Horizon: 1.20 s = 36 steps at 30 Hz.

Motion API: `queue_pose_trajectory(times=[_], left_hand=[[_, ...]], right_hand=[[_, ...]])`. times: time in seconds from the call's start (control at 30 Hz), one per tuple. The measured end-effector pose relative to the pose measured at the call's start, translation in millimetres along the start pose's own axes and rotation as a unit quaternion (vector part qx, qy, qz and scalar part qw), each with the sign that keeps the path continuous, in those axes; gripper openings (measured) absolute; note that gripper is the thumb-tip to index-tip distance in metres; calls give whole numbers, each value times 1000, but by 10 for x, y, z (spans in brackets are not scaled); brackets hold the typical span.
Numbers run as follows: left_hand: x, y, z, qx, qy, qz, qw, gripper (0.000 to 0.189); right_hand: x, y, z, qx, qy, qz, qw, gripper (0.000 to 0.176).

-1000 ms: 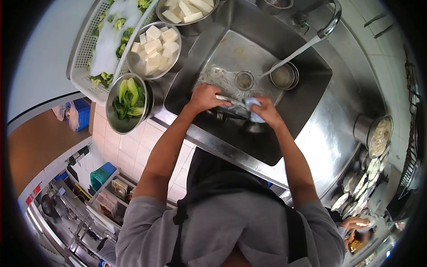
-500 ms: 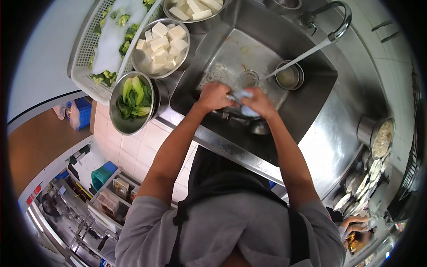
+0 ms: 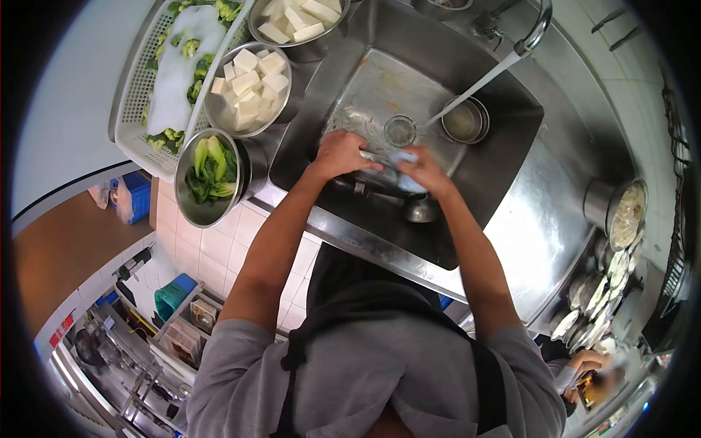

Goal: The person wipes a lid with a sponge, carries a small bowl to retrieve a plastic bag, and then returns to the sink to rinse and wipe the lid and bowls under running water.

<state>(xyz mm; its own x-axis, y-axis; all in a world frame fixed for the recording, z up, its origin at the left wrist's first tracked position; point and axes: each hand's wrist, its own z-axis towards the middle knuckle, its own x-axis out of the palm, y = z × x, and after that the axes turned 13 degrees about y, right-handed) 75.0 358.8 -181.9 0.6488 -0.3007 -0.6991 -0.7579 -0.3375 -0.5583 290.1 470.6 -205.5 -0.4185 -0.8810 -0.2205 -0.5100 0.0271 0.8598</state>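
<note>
Over the near side of the metal sink [image 3: 496, 212], my left hand [image 3: 342, 155] is closed on a metal utensil [image 3: 374, 157]; its exact kind I cannot tell. My right hand [image 3: 425, 172], a little blurred, grips a pale blue cloth [image 3: 404, 172] pressed against the utensil. Just below the hands, a small rounded metal bowl shape [image 3: 420, 210] shows low in the sink. Past my hands lies the round drain strainer [image 3: 399, 130] on the wet sink floor. Water runs from the faucet [image 3: 539, 33] toward a steel pot [image 3: 466, 120] at the sink's right side.
Left of the sink stand bowls of white tofu blocks [image 3: 248, 86] and a steel bowl of green bok choy [image 3: 212, 175]. A white basket [image 3: 139, 109] holds broccoli. A steel pot with pale contents [image 3: 626, 219] is on the right. Another person's arm [image 3: 586, 360] shows at lower right.
The whole view has shifted slightly, with the sink and bowls now further left and the faucet nearer the top edge. Both hands keep their grip, the right one still blurred at the cloth.
</note>
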Motion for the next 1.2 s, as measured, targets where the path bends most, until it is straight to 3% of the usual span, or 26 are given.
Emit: queue_pose_trajectory(times=[0.1, 0.13, 0.23, 0.33, 0.43, 0.47, 0.6, 0.7, 0.8, 0.9, 1.03, 1.07, 1.17, 1.2], left_hand=[[-69, -107, 6, -8, 33, 13, 999, 59], [-81, -129, 22, -10, 44, 29, 999, 59], [49, -107, 145, 36, 11, 61, 997, 59], [240, -135, 310, 37, 3, 75, 997, 59], [63, -338, 275, 17, 57, 42, 997, 57], [-8, -385, 297, 18, 68, 46, 996, 57], [-17, -476, 310, 12, 104, 46, 993, 57], [90, -464, 379, 15, 84, 72, 994, 62], [36, -411, 325, -5, 90, 87, 992, 64], [-101, -402, 254, -29, 115, 59, 991, 64], [-68, -430, 277, -24, 119, 78, 990, 65], [12, -396, 312, 1, 89, 89, 992, 63], [257, -274, 357, 38, 28, 98, 994, 62], [220, -243, 367, 30, 26, 90, 995, 62]], right_hand=[[-378, -220, -290, 102, 179, 154, 966, 31], [-355, -258, -242, 85, 178, 169, 966, 29], [-42, -40, 25, 34, 19, 140, 989, 29], [-4, 306, 366, 33, 166, 75, 983, 30], [-225, 79, 4, -27, 98, 30, 994, 30], [-350, -236, -151, 21, 139, 134, 981, 29], [-420, -414, -466, 100, 149, 210, 961, 29], [-206, -232, -110, 112, 25, 146, 983, 31], [-239, 46, 147, 93, 157, 40, 982, 35], [-298, -227, -294, 45, 102, 132, 985, 37], [-341, -224, -358, 83, 147, 198, 966, 35], [-246, -181, -238, 35, 99, 192, 976, 34], [-118, 251, 156, 37, 181, 97, 978, 38], [-126, 274, 121, 32, 155, 80, 984, 40]])
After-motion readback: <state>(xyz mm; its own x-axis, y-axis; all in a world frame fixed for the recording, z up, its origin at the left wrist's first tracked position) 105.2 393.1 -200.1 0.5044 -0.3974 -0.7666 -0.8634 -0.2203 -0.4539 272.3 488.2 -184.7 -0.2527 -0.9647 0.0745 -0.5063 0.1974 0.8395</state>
